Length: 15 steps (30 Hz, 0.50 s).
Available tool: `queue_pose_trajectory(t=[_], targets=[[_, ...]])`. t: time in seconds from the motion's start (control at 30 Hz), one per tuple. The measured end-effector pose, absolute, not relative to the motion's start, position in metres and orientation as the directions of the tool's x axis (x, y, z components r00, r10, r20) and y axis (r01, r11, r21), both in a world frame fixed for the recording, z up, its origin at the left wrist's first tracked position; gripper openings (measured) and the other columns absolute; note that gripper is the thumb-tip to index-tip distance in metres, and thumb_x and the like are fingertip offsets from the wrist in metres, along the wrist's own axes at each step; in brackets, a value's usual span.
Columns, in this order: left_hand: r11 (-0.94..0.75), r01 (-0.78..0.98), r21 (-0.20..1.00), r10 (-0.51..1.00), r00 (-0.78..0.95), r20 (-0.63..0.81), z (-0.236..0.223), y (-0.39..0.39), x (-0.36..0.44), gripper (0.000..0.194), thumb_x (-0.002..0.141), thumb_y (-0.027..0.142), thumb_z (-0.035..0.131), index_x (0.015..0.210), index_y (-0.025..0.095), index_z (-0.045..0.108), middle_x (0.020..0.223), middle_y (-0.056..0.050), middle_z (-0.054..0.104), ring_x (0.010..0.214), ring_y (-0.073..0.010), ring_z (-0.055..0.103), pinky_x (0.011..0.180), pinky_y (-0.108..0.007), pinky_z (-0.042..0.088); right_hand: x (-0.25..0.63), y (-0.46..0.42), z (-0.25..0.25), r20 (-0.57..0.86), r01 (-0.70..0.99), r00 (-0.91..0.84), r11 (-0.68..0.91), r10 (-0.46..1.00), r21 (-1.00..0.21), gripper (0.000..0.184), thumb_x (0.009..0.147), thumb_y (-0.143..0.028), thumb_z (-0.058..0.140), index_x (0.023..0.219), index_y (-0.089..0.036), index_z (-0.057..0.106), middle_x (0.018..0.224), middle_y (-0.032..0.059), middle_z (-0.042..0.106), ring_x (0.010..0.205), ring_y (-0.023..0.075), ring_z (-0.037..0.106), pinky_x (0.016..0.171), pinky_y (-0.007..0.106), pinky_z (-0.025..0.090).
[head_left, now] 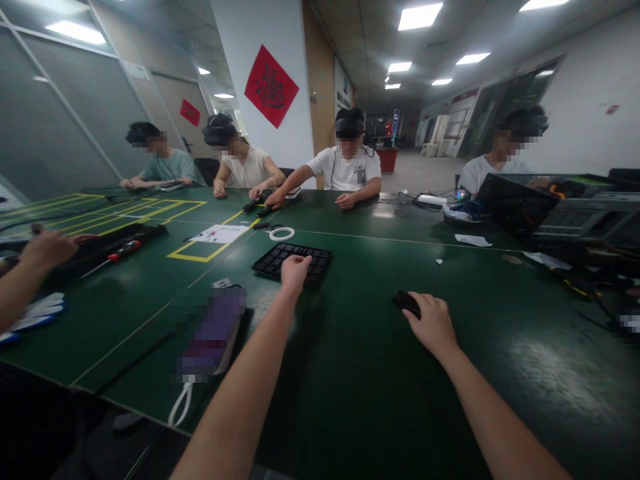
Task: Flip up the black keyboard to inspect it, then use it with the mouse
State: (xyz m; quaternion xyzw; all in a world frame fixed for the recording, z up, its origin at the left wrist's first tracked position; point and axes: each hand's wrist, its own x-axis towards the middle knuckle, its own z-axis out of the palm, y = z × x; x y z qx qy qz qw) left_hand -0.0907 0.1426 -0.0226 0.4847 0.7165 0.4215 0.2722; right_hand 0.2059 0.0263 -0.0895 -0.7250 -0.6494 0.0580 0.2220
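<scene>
Left hand (295, 272) pinched over tray edge (266, 274), right hand (434, 323) gripping black object (405, 303), tabletop (350, 333) between.

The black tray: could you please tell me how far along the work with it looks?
The dark squares of the black tray hide what is done or left. In hand, the right hand holds a small black object at the table; the left hand pinches over the tray, any item too small to tell.
</scene>
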Motion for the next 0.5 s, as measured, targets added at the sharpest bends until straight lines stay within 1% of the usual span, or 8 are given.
queue_pose_trajectory(t=[0.07, 0.1, 0.17, 0.2, 0.23, 0.3, 0.4, 0.5], targets=[[0.229, 0.598, 0.768, 0.909, -0.414, 0.052, -0.015, 0.154, -0.110, 0.024, 0.065, 0.032, 0.067, 0.078, 0.012, 0.062, 0.101, -0.016, 0.061, 0.105, -0.0315, 0.052, 0.081, -0.035, 0.042, 0.206, 0.027, -0.091, 0.221, 0.917, 0.136, -0.038, 0.966, -0.396, 0.049, 0.079, -0.039, 0.043, 0.122, -0.017, 0.050, 0.118, 0.0120, 0.052, 0.110, 0.0321, 0.042, 0.088, 0.048, 0.038], [0.268, 0.697, 0.665, 0.912, -0.405, 0.057, -0.012, 0.160, -0.117, 0.028, 0.062, 0.031, 0.069, 0.081, 0.011, 0.063, 0.108, -0.019, 0.059, 0.112, -0.0350, 0.047, 0.085, -0.037, 0.040, 0.206, 0.028, -0.092, 0.230, 0.918, 0.129, -0.029, 0.965, -0.394, 0.049, 0.079, -0.039, 0.043, 0.122, -0.016, 0.050, 0.117, 0.0124, 0.053, 0.109, 0.0317, 0.043, 0.089, 0.048, 0.038], [0.315, 0.834, 0.453, 0.930, -0.366, 0.027, -0.008, 0.170, -0.127, 0.034, 0.060, 0.032, 0.071, 0.084, 0.010, 0.065, 0.114, -0.023, 0.057, 0.115, -0.0386, 0.045, 0.089, -0.041, 0.038, 0.206, 0.028, -0.092, 0.237, 0.918, 0.127, -0.024, 0.963, -0.395, 0.049, 0.079, -0.039, 0.044, 0.122, -0.016, 0.050, 0.116, 0.0125, 0.053, 0.108, 0.0309, 0.043, 0.089, 0.046, 0.038], [0.321, 0.870, 0.375, 0.938, -0.346, 0.000, -0.007, 0.174, -0.130, 0.035, 0.059, 0.032, 0.072, 0.085, 0.010, 0.065, 0.113, -0.023, 0.058, 0.113, -0.0391, 0.047, 0.088, -0.042, 0.039, 0.206, 0.028, -0.092, 0.237, 0.918, 0.128, -0.025, 0.963, -0.395, 0.048, 0.079, -0.039, 0.044, 0.121, -0.016, 0.050, 0.116, 0.0123, 0.053, 0.108, 0.0307, 0.043, 0.089, 0.046, 0.038], [0.319, 0.886, 0.336, 0.944, -0.330, -0.025, -0.007, 0.177, -0.131, 0.035, 0.058, 0.032, 0.072, 0.084, 0.010, 0.066, 0.110, -0.023, 0.060, 0.110, -0.0391, 0.050, 0.087, -0.042, 0.040, 0.206, 0.028, -0.092, 0.237, 0.919, 0.130, -0.028, 0.963, -0.392, 0.048, 0.079, -0.039, 0.044, 0.121, -0.016, 0.050, 0.117, 0.0121, 0.053, 0.108, 0.0307, 0.043, 0.089, 0.046, 0.038], [0.309, 0.894, 0.325, 0.950, -0.308, -0.054, -0.007, 0.180, -0.131, 0.033, 0.057, 0.030, 0.073, 0.082, 0.010, 0.067, 0.105, -0.023, 0.062, 0.105, -0.0385, 0.054, 0.084, -0.042, 0.041, 0.205, 0.028, -0.091, 0.241, 0.923, 0.127, -0.026, 0.962, -0.383, 0.048, 0.079, -0.038, 0.043, 0.121, -0.015, 0.051, 0.117, 0.0118, 0.053, 0.108, 0.0308, 0.043, 0.089, 0.046, 0.038], [0.274, 0.909, 0.314, 0.961, -0.272, -0.051, -0.009, 0.177, -0.123, 0.031, 0.057, 0.031, 0.073, 0.080, 0.011, 0.067, 0.103, -0.021, 0.064, 0.103, -0.0367, 0.056, 0.082, -0.039, 0.043, 0.204, 0.028, -0.090, 0.250, 0.926, 0.131, -0.029, 0.959, -0.377, 0.047, 0.079, -0.037, 0.043, 0.120, -0.015, 0.051, 0.116, 0.0109, 0.054, 0.108, 0.0310, 0.043, 0.088, 0.045, 0.039], [0.202, 0.914, 0.351, 0.978, -0.207, -0.024, -0.012, 0.167, -0.103, 0.029, 0.060, 0.035, 0.070, 0.078, 0.012, 0.067, 0.097, -0.019, 0.066, 0.099, -0.0335, 0.058, 0.076, -0.034, 0.045, 0.204, 0.028, -0.088, 0.249, 0.917, 0.135, -0.025, 0.959, -0.399, 0.046, 0.079, -0.036, 0.045, 0.119, -0.017, 0.052, 0.115, 0.0105, 0.055, 0.107, 0.0307, 0.044, 0.088, 0.046, 0.039]])
